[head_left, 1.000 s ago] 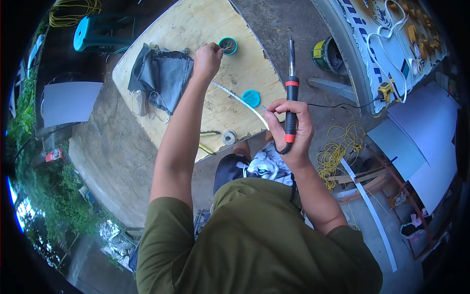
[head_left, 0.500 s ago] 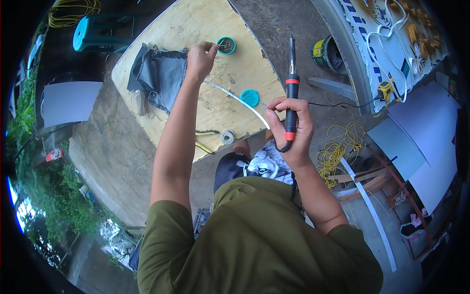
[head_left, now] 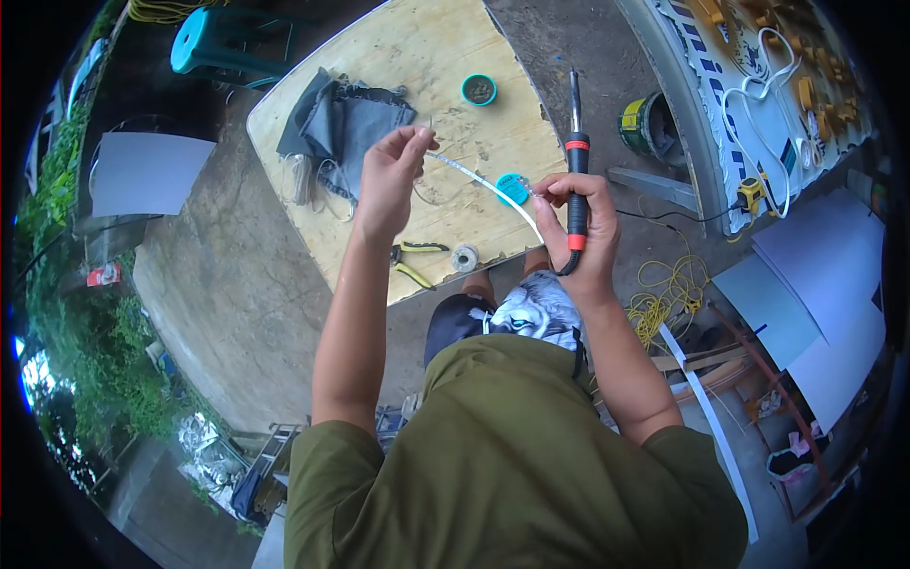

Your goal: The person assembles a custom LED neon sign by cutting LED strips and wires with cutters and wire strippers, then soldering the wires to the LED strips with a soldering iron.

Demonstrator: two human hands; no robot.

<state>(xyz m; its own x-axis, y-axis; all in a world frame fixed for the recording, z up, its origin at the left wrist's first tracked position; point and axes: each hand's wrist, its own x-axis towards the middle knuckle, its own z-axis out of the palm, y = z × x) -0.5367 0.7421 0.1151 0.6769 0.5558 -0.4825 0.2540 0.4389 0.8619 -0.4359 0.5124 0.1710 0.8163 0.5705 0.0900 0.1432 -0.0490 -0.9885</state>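
My right hand is closed on a soldering iron with a black and red handle, its metal tip pointing up. Its thumb and forefinger are also at the right end of a white LED strip. My left hand pinches a thin wire at the other side, above the wooden board. Beyond the hands stands a small round teal tin with dark contents. A teal lid lies behind the strip.
On the board are a grey cloth, yellow-black pliers and a solder spool. A teal stool stands upper left, a bucket to the right. Yellow cord lies on the ground.
My left hand has moved away from the teal tin, back toward me over the board. The camera view has shifted slightly. My right hand still holds the iron.
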